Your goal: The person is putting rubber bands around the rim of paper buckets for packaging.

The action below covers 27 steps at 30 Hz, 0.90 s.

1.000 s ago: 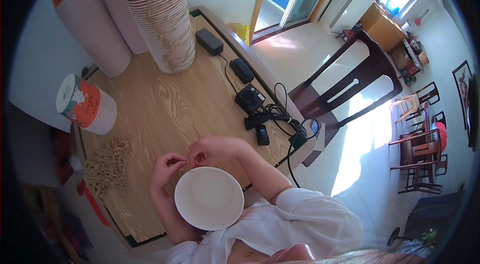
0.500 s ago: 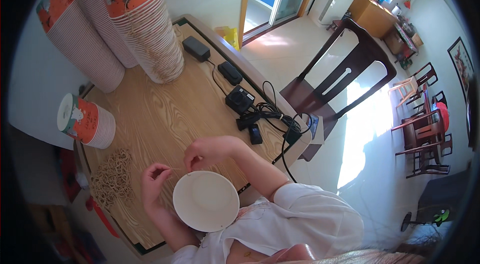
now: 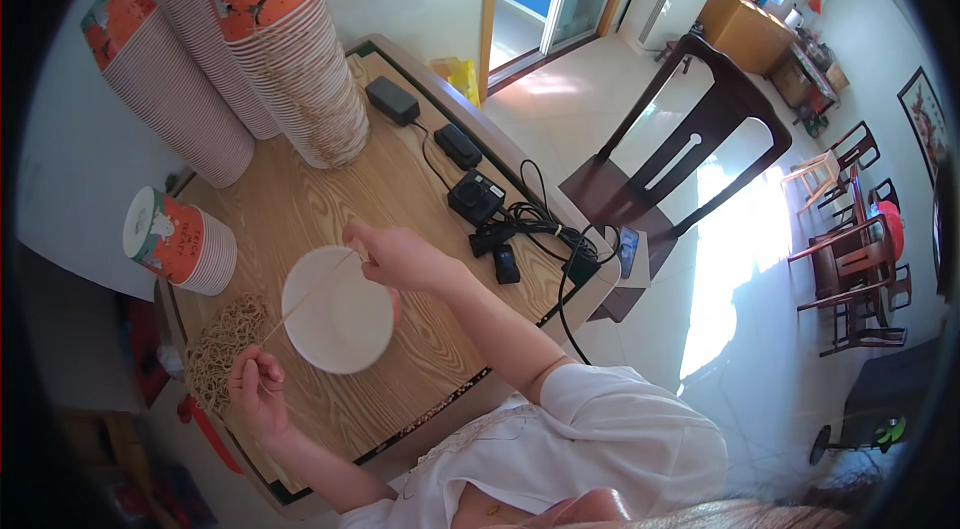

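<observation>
A paper bucket (image 3: 338, 319) stands on the wood-grain table, its white inside turned up and a bit of orange showing on its right side. Across its opening runs a thin beige cord (image 3: 309, 296), drawn straight between my hands. My right hand (image 3: 392, 257) is closed on the cord at the bucket's far rim; whether it also grips the rim is hidden. Down at the left, my left hand (image 3: 258, 387) pinches the cord's other end, beside a tangled heap of beige cords (image 3: 222, 341).
Tall stacks of orange-patterned paper buckets (image 3: 305, 79) rise at the far left, with a shorter stack (image 3: 208, 251) nearer. Black adapters (image 3: 475, 197) and coiled cables (image 3: 545, 229) lie along the table's right side. Beyond that edge stands a dark wooden chair (image 3: 625, 191).
The bucket has gone from against my body to the table, farther left. My left hand has moved left and nearer me, and the cord now stretches across the opening.
</observation>
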Motion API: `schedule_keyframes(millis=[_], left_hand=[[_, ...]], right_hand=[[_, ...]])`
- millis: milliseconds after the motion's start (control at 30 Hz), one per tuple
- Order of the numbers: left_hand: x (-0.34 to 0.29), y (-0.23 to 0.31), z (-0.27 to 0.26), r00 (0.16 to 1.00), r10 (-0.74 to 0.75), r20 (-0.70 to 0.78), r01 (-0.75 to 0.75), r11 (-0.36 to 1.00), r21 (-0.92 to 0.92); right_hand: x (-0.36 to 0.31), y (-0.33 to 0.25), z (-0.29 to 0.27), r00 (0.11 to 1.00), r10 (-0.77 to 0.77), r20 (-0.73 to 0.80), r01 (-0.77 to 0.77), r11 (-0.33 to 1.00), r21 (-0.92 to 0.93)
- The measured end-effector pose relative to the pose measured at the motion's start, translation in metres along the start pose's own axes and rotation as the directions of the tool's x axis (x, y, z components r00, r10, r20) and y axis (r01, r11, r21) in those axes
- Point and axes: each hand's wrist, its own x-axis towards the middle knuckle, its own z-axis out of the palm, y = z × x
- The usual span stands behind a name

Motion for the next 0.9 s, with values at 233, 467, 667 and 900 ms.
schedule_keyframes(millis=[233,467,667,900], left_hand=[[-0.006,-0.004,0.002,0.998,0.048,0.040,-0.050,0.997,0.064],[-0.004,-0.003,0.067,0.956,0.194,0.222,-0.273,0.867,0.416],[-0.007,0.002,0.095,0.927,0.249,0.280,-0.364,0.780,0.509],[-0.008,0.007,0.085,0.981,0.181,-0.062,-0.052,0.565,0.824]], right_hand=[[-0.021,-0.016,0.003,0.988,0.137,0.071,-0.122,0.977,-0.175],[-0.038,-0.067,0.004,0.931,-0.312,-0.190,0.353,0.902,0.247],[-0.030,-0.089,0.030,0.941,-0.277,-0.194,0.338,0.797,0.500],[-0.020,-0.079,0.010,0.940,-0.342,-0.022,0.332,0.895,0.298]])
